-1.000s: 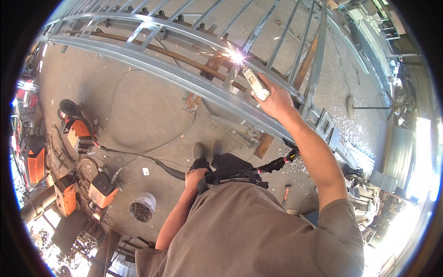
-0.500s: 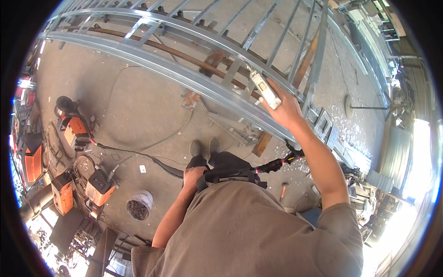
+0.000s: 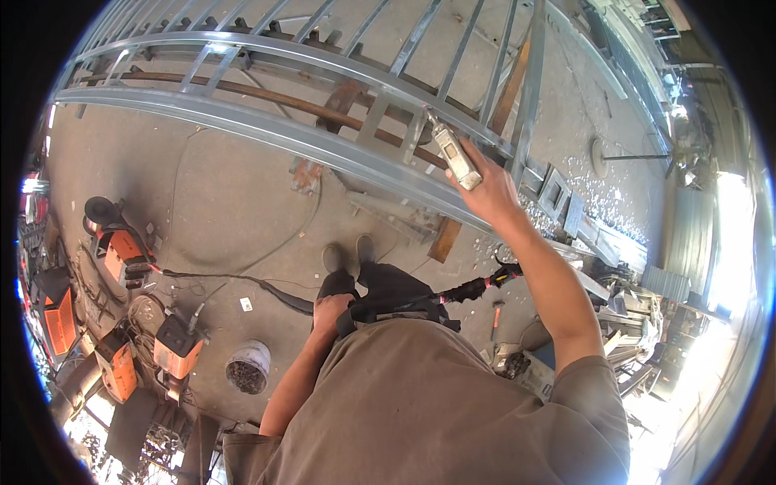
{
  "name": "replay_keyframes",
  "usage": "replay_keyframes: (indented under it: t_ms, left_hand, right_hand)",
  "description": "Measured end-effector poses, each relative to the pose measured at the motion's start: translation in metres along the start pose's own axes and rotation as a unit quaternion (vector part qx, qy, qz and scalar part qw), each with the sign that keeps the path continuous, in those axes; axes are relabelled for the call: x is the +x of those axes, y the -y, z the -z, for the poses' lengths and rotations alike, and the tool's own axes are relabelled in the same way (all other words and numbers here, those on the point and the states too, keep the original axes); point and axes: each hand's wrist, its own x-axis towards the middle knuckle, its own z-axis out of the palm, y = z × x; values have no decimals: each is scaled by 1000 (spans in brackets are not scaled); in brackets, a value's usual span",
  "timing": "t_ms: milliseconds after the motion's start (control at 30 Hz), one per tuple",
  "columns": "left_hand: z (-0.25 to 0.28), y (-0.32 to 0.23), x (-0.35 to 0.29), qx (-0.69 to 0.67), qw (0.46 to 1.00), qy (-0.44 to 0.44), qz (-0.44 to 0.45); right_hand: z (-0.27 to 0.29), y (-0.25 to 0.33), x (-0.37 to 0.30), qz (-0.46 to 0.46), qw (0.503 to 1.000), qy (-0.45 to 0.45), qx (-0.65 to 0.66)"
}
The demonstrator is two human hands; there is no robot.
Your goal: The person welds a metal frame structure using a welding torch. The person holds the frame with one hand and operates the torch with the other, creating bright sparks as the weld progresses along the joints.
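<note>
My right hand is closed around a pale, worn hand tool with a boxy body and a narrow tip. I cannot make out its exact kind. Its tip is at the inner rail of a silver metal railing frame, close to a short crosspiece; whether it touches the metal I cannot tell. Down by my dark trousers, my left hand rests against the upper thigh, its fingers mostly hidden.
Orange machines and a bucket of dark bits stand on the floor at left. A black cable runs toward my waist. A hammer lies at right; wood pieces and metal scraps lie beside the frame.
The whole view has shifted, with the frame and floor things now further left. The tool's tip has slid slightly right along the rail. My left hand stays at the thigh.
</note>
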Motion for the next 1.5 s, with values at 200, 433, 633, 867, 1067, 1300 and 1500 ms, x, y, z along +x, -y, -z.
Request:
replay_keyframes:
  t_ms: [200,433,633,867,1067,1300,1500]
  left_hand:
    - [-3,6,-5,6,1000,-17,-1]
    - [-5,4,-3,-3,1000,-7,2]
    - [-8,3,-6,9,1000,-19,-10]
    - [-6,4,-8,6,1000,-8,-4]
    - [-5,5,-8,1,1000,-2,4]
    - [-8,7,-4,-2,999,37,14]
    - [-15,-3,15,-10,1000,16,12]
  right_hand:
    - [0,4,2,-34,999,29,-15]
    - [2,7,5,-42,997,40,-44]
    - [1,6,5,-43,997,35,-48]
    - [5,9,4,-57,997,47,-35]
    - [5,10,2,-61,997,35,-16]
    - [39,17,-11,-113,990,36,77]
    - [82,-9,10,-106,951,169,238]
